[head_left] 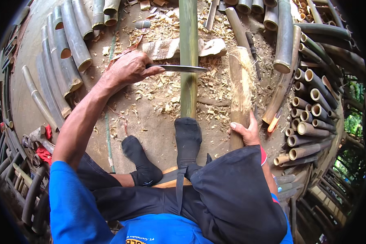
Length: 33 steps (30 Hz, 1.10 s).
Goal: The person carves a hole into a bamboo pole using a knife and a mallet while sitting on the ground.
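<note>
My left hand [130,68] is closed round the handle of a knife, and its dark blade [183,69] points right. That blade lies across a green bamboo pole [188,36], which runs away from me over a pale wooden block [162,49]. The near end of the pole meets the toe of my black sock [188,132]. My right hand [248,129] grips a thick wooden club [240,89] by its lower part, with the thumb across it. The club's upper part is battered and frayed into fibres. It stands apart from the pole, on its right.
Cut bamboo lengths [75,40] lie at the upper left, and stacked tubes [309,128] show their open ends on the right. Wood chips [166,105] litter the ground. An orange-handled tool [273,122] lies right of my right hand. A red cloth [44,154] is at the left.
</note>
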Each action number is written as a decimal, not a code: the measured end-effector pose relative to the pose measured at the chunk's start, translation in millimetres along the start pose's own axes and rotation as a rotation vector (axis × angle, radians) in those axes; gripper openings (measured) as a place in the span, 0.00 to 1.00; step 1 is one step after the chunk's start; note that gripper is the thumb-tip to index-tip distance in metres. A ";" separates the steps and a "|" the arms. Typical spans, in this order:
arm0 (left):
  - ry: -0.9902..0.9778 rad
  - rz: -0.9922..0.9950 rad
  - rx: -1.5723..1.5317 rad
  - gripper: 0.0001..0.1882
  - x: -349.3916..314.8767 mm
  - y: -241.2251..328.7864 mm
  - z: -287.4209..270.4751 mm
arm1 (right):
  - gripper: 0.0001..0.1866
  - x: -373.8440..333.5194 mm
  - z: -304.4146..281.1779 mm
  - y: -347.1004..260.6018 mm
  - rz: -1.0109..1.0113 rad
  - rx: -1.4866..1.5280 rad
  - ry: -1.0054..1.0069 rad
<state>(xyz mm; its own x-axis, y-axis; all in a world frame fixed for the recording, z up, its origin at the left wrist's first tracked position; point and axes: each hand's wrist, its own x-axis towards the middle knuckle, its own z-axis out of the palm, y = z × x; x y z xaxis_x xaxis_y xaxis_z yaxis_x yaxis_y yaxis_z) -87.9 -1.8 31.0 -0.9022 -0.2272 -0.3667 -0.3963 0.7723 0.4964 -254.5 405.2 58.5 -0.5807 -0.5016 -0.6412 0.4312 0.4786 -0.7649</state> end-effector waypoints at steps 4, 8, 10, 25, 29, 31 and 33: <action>0.011 0.008 0.001 0.30 -3.0 6.2 -2.9 | 0.50 8.2 -6.2 -11.8 -0.138 -0.085 -0.055; 0.013 -0.010 -0.005 0.30 -7.4 7.8 -2.5 | 0.52 7.9 4.3 -28.6 -0.151 -0.137 -0.029; 0.011 0.028 0.018 0.29 -9.5 7.9 -3.2 | 0.53 5.7 12.8 -44.9 -0.187 -0.145 -0.088; 0.044 -0.032 0.181 0.27 -24.4 11.4 8.3 | 0.49 -4.8 37.1 -166.0 -0.496 -0.473 -0.092; 0.089 0.041 0.179 0.29 -6.2 6.4 18.8 | 0.34 50.3 51.2 -102.9 -0.597 -1.039 -0.065; 0.003 -0.027 0.119 0.28 -4.0 8.2 23.0 | 0.27 70.5 48.8 -104.0 -0.372 -1.304 -0.258; 0.053 0.012 0.184 0.29 -8.2 -4.2 20.8 | 0.27 63.5 54.5 -175.1 -0.297 -1.385 -0.328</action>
<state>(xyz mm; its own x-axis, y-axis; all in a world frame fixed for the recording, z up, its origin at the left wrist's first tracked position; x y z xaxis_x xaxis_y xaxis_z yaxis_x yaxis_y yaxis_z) -75.3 9.2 15.6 -0.9164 -0.2445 -0.3170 -0.3519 0.8694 0.3469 -329.1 250.3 148.4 -0.2651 -0.7522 -0.6033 -0.7837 0.5326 -0.3197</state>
